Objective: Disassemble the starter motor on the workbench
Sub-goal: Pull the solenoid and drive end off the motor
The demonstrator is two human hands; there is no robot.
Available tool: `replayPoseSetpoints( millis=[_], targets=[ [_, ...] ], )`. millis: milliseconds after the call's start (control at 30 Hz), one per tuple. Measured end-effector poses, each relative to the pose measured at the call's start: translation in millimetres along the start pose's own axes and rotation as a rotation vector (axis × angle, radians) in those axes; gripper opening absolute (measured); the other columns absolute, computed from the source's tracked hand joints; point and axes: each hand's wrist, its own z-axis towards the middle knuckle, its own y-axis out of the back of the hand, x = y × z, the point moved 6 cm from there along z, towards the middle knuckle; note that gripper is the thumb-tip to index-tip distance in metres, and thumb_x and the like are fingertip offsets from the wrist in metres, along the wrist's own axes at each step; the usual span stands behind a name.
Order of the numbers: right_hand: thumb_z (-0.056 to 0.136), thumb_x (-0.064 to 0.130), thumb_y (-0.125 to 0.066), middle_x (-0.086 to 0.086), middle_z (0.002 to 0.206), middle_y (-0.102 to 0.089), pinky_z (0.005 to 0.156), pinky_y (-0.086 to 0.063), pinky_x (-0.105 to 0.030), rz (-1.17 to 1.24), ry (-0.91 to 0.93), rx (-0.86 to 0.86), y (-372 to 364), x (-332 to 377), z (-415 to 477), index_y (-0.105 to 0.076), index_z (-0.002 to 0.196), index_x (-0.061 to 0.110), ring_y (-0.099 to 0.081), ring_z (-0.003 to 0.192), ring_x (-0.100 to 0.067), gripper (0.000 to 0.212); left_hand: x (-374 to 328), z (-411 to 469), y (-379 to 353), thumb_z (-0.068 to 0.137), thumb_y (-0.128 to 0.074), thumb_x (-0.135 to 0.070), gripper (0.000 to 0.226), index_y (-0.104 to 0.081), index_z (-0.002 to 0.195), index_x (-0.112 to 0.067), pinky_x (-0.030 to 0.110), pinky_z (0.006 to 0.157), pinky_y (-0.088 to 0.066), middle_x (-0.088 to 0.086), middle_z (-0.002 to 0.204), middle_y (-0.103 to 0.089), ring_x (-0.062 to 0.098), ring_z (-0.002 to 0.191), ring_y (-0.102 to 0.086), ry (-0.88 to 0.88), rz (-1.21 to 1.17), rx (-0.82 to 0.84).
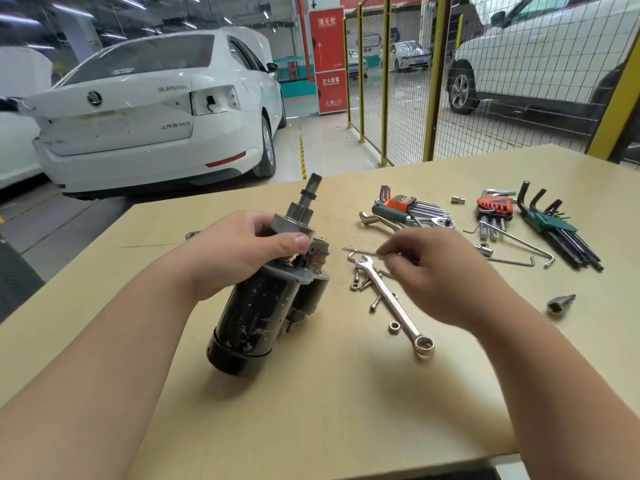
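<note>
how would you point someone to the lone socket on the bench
Go to the right half of the tan workbench. Nearer the front edge than the green hex key set, the socket lies alone. Unlike the long thin keys, it is short and stubby with a square hole.

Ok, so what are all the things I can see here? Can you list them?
starter motor: one, black and grey, tilted, middle of the bench
workbench: one, tan, under everything
wrench: one, silver, right of the motor
bolts and nuts: several, silver, beside the wrench
hex key sets: three, with orange, red and green holders, far right
socket: one, grey, alone near the right edge
car: one, white, behind the bench, left
fence: one, yellow, behind the bench, right
left hand: grips the motor's top
right hand: pinches a thin metal pin above the wrench
</note>
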Motion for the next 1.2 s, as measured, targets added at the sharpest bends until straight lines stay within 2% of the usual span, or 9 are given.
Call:
replayPoseSetpoints(
  millis=[133,233,367,467,567,700,867,1000,1200],
  targets=[
    [0.086,0.018,-0.048,0.006,0.085,-0.067,0.062,-0.043,-0.025,-0.307,-0.192,0.077,-1.1,-36.4,13.0,-0.070,0.089,0.022,-0.057,0.075,-0.015,0.022,12.3,5.0,6.9,0.065,-0.072,-0.051,0.033,-0.075,0.089,-0.030,0.030,0.071,-0.049,-0.001,0.086,-0.075,0.012,0.078,-0.071,0.049,-0.167,0.023],
    [0.084,0.018,-0.043,0.000,0.089,-0.065,0.057,-0.040,-0.026,-0.537,-0.333,0.166,-11.7,-55.0,20.8,-0.065,0.090,0.022,-0.058,0.078,-0.024,0.023,15.8,9.2,8.5,0.066,-0.074,-0.042,0.032,-0.075,0.092,-0.024,0.024,0.063,-0.054,0.004,0.089,-0.075,0.017,0.079,-0.071,0.041,-0.266,0.054],
    [0.086,0.022,-0.046,-0.003,0.094,-0.061,0.057,-0.038,-0.026,-0.673,-0.265,0.214,-28.9,-43.0,32.4,-0.062,0.094,0.019,-0.056,0.083,-0.025,0.018,18.5,12.7,9.1,0.064,-0.076,-0.042,0.040,-0.074,0.096,-0.019,0.020,0.060,-0.053,0.006,0.089,-0.074,0.018,0.079,-0.071,0.022,-0.285,0.080],
    [0.087,0.051,-0.050,0.005,0.117,-0.053,0.083,-0.043,-0.030,-0.323,0.012,0.205,-40.1,-7.7,44.5,-0.053,0.125,0.022,-0.050,0.108,-0.017,0.048,20.0,14.4,9.3,0.068,-0.079,-0.043,0.036,-0.075,0.097,-0.022,0.022,0.062,-0.054,0.004,0.090,-0.074,0.017,0.080,-0.071,-0.001,-0.306,0.112],
    [0.084,0.064,-0.045,0.016,0.124,-0.051,0.079,-0.040,-0.016,0.202,0.088,0.341,-56.7,31.9,54.8,-0.040,0.137,0.030,-0.051,0.106,0.000,0.064,24.1,17.4,9.7,0.074,-0.070,-0.035,0.027,-0.074,0.099,-0.027,0.027,0.070,-0.053,0.006,0.095,-0.073,0.021,0.087,-0.070,0.015,-0.278,0.153],
    [0.090,0.054,-0.041,0.022,0.097,-0.057,0.070,-0.040,-0.014,0.336,0.175,0.348,-85.2,50.0,59.8,-0.047,0.112,0.035,-0.053,0.085,0.010,0.030,33.8,22.1,8.7,0.077,-0.056,-0.022,0.042,-0.065,0.114,-0.003,0.038,0.082,-0.051,0.017,0.103,-0.062,0.028,0.091,-0.060,0.087,-0.494,0.282],
    [0.073,0.060,-0.040,0.024,0.070,-0.053,0.056,-0.034,-0.011,0.449,0.158,0.084,-95.6,43.4,62.9,-0.049,0.080,0.034,-0.048,0.067,0.006,0.029,48.5,42.4,6.7,0.085,-0.050,-0.021,0.030,-0.072,0.095,-0.002,0.034,0.073,-0.055,0.018,0.091,-0.065,0.025,0.077,-0.064,0.241,-0.720,0.305],
    [0.077,0.058,-0.040,0.022,0.080,-0.044,0.063,-0.032,-0.006,0.403,0.240,0.000,-97.0,41.8,62.1,-0.041,0.078,0.045,-0.045,0.077,0.011,0.013,46.3,54.3,-1.7,0.084,-0.061,-0.021,0.021,-0.073,0.095,-0.008,0.033,0.072,-0.056,0.013,0.091,-0.069,0.023,0.080,-0.068,0.157,-0.616,0.474],
    [0.081,0.052,-0.044,0.023,0.096,-0.039,0.072,-0.032,-0.005,0.447,0.288,-0.040,-96.8,40.4,58.3,-0.043,0.088,0.038,-0.044,0.086,0.010,0.016,55.1,56.4,-15.1,0.079,-0.074,-0.018,0.027,-0.069,0.101,-0.002,0.032,0.072,-0.057,0.014,0.088,-0.069,0.024,0.077,-0.068,0.086,-0.678,0.578]
  ],
)
